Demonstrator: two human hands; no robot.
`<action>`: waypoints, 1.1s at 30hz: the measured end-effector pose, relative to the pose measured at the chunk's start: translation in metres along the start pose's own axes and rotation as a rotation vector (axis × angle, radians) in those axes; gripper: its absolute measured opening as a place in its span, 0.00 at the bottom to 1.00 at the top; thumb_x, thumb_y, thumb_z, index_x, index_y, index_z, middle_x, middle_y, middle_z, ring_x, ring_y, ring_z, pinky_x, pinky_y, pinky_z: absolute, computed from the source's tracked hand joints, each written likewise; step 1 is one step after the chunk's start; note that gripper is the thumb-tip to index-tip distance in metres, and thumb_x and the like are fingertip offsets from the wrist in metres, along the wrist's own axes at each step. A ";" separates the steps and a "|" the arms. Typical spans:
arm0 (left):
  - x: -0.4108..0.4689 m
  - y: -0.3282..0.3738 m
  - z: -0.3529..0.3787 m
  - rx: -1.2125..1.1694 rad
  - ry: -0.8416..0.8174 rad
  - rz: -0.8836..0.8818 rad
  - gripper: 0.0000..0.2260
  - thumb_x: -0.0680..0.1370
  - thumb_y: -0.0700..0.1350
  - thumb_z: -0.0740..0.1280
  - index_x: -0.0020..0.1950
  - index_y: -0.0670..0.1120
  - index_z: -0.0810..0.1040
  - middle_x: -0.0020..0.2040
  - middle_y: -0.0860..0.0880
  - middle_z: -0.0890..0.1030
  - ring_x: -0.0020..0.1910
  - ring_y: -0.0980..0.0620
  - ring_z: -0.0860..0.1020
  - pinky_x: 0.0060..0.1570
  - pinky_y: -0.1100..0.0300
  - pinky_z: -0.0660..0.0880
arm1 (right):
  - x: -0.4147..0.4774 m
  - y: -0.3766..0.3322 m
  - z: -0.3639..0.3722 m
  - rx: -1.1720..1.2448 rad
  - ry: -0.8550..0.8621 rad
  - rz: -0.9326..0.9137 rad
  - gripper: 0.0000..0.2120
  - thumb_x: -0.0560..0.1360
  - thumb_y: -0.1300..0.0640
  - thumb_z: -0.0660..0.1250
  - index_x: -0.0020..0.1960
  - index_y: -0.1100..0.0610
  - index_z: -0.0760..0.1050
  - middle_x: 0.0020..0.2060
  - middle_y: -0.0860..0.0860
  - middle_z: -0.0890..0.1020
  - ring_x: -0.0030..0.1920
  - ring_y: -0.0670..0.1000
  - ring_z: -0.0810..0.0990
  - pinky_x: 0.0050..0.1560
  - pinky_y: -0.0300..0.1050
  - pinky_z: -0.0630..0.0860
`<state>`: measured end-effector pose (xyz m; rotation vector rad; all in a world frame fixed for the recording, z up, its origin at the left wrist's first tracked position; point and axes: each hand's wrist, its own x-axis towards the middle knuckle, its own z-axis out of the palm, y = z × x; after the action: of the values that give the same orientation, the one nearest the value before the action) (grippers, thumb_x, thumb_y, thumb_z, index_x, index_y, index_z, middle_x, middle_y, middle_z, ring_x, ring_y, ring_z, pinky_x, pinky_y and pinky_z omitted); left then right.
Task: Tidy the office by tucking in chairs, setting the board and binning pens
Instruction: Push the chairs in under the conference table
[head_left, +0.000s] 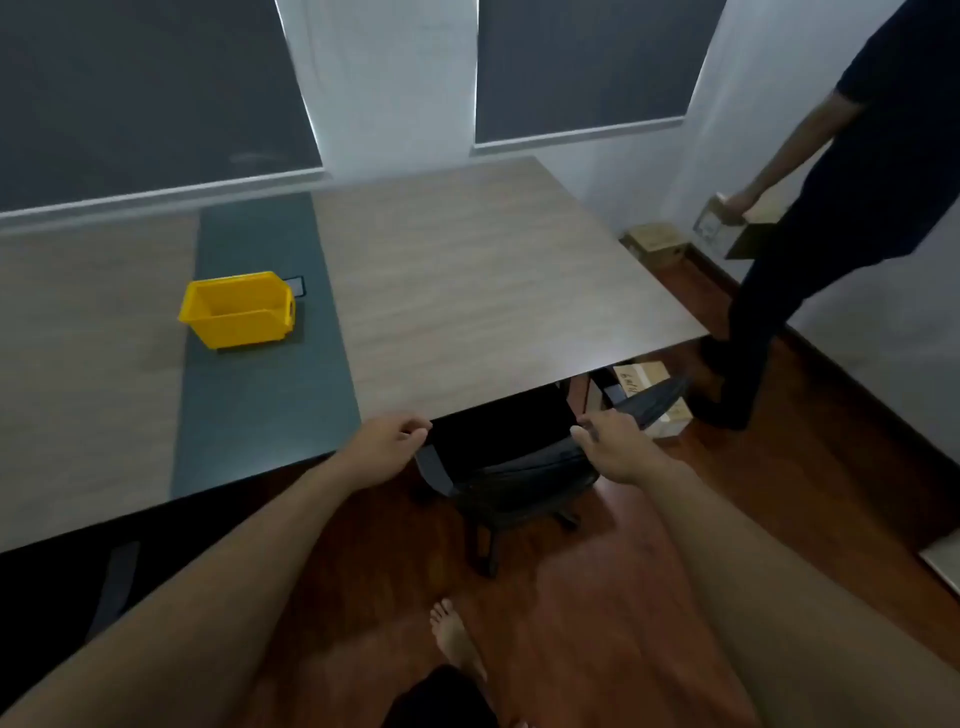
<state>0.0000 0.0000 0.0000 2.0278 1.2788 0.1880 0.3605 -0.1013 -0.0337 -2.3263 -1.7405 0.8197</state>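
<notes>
A black office chair (511, 462) stands at the near edge of the wood-grain table (467, 291), its seat partly under the tabletop. My left hand (387, 444) curls on the chair back's left top corner. Over on the right top corner sits my right hand (615, 447), fingers bent over it beside the armrest (654, 402). A yellow plastic bin (239, 306), with nothing visible inside, rests on the table's dark green centre strip (260, 415), to the left and beyond my hands. No pens or board are in view.
Another person (831, 208) stands at the table's right end holding a small box. Cardboard boxes (654, 244) lie on the wooden floor by the wall and under the table. A second chair's armrest (119, 582) shows at lower left. A small dark object (298, 286) lies behind the bin.
</notes>
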 end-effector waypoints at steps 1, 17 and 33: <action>0.008 0.004 0.009 -0.020 -0.038 0.007 0.14 0.88 0.50 0.61 0.70 0.49 0.80 0.63 0.52 0.82 0.62 0.52 0.80 0.57 0.59 0.74 | 0.003 0.003 0.002 -0.026 0.009 0.013 0.25 0.87 0.41 0.57 0.75 0.56 0.74 0.71 0.58 0.76 0.76 0.63 0.69 0.72 0.66 0.72; 0.096 0.023 0.140 -0.050 -0.398 0.113 0.35 0.82 0.72 0.56 0.80 0.50 0.71 0.78 0.51 0.74 0.76 0.52 0.72 0.75 0.56 0.69 | 0.058 0.026 0.054 -0.464 0.153 -0.084 0.27 0.86 0.42 0.47 0.61 0.46 0.85 0.60 0.43 0.86 0.64 0.46 0.81 0.76 0.52 0.62; 0.138 0.028 0.146 0.135 -0.372 0.192 0.43 0.74 0.82 0.53 0.83 0.59 0.64 0.82 0.61 0.66 0.79 0.57 0.66 0.75 0.54 0.70 | 0.127 0.082 -0.011 -0.408 0.018 -0.043 0.30 0.86 0.34 0.44 0.59 0.44 0.83 0.60 0.41 0.84 0.64 0.47 0.79 0.75 0.59 0.61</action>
<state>0.1580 0.0363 -0.1221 2.1736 0.8865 -0.1864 0.4598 -0.0089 -0.1017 -2.5109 -2.1080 0.4660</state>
